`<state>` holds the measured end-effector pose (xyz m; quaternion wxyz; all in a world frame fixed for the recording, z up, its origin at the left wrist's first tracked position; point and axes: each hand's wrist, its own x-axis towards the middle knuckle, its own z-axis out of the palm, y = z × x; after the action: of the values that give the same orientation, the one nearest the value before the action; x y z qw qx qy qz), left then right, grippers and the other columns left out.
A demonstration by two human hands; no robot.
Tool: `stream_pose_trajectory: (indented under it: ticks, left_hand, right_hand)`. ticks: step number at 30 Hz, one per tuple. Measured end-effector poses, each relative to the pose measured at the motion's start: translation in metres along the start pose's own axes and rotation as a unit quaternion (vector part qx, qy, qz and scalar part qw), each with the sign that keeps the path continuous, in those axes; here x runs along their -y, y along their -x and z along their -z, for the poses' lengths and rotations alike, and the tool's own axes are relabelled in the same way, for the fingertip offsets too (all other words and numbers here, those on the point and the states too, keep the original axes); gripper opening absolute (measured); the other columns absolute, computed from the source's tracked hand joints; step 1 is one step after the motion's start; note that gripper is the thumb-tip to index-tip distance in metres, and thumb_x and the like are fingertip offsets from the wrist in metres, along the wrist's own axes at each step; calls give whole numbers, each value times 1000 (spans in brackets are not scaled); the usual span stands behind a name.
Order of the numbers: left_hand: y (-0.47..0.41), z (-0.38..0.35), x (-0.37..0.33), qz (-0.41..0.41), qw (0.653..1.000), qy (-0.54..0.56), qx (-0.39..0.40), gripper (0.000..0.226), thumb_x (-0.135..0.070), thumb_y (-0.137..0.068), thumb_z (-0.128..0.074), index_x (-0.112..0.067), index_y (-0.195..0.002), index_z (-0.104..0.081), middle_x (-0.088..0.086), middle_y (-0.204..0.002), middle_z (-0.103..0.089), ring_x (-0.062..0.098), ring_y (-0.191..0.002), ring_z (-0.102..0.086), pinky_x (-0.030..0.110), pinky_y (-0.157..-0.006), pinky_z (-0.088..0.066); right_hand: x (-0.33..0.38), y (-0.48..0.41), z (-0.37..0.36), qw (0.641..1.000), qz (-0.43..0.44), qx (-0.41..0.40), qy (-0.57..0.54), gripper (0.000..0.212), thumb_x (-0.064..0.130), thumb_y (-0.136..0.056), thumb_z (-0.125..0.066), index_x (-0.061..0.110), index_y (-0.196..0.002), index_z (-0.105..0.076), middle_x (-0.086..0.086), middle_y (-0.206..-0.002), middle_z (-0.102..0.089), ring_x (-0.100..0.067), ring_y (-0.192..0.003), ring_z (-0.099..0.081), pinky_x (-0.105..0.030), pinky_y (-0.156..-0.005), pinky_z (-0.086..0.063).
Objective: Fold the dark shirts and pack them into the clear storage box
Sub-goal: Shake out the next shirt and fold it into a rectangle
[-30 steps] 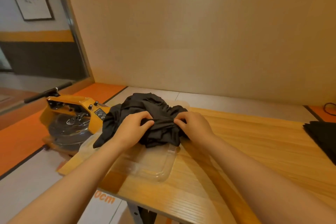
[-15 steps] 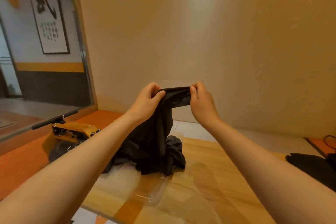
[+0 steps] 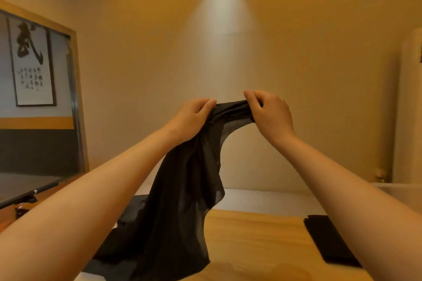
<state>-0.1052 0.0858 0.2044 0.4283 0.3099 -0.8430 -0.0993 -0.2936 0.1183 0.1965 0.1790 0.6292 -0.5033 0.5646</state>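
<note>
You hold the shirt [image 3: 182, 201] up in front of you. Your left hand [image 3: 194, 118] and right hand [image 3: 271, 114] both pinch its top edge, fingers curled round a gathered band of cloth. The hands sit near each other, just above the middle of your view. From them the shirt hangs toward 7 o'clock, and its lower part lies bunched on the tabletop [image 3: 255, 235]. A folded dark cloth [image 3: 331, 242] lies flat at 4 o'clock, well apart from the hanging shirt. The clear box is not plainly in view; a pale shape at 3 o'clock may be its rim, but you cannot rely on that.

The likely trouble is the grip itself. The fabric looks thin and slippery, and you hold only a narrow bunch of it. A sharp shake could pull it out of one pinch. With your hands this near each other the shirt hangs twisted, so laying it down now would probably trap creases. The part on the tabletop may also drag or snag as you lift. Spread your hands along the edge first, and find the box before you pack.
</note>
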Motion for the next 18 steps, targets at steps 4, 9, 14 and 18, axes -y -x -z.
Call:
stream_pose_trajectory:
  ticks: [4, 9, 14, 18]
  left_hand:
    - [-1, -31, -5, 26, 995, 49, 81, 49, -52, -86, -61, -3, -91, -65, 16, -75, -61, 18, -63, -57, 27, -60, -43]
    - [-3, -58, 14, 1, 990, -5, 143, 22, -3, -79, -64, -20, -88, -51, 7, -86, -61, 24, -78, -62, 30, -62, -49]
    - [-5, -74, 27, 22, 980, -10, 198, 32, -2, -85, -60, -21, -108, -48, 1, -105, -57, 20, -98, -59, 23, -69, -53]
    - [-7, -78, 34, 22, 984, -25, 175, 29, 1, -84, -59, -20, -101, -51, -3, -96, -57, 22, -92, -59, 25, -64, -51]
  right_hand:
    - [-18, 4, 12, 1000, -6, 11, 14, 45, 38, -100, -43, 14, -62, -46, 1, -54, -43, -17, -53, -38, -34, -51, -26]
    - [-44, 14, 31, 996, -25, 27, 80, 50, 36, -100, -43, 21, -54, -34, 1, -51, -34, -17, -49, -31, -33, -50, -21]
    - [-68, 14, 72, 986, -61, -10, 157, 47, 37, -101, -41, 17, -58, -43, 0, -54, -40, -17, -50, -37, -32, -50, -23]
    - [-84, 19, 111, 970, -99, -47, 219, 47, 36, -102, -38, 13, -63, -50, -3, -58, -46, -22, -55, -44, -32, -51, -29]
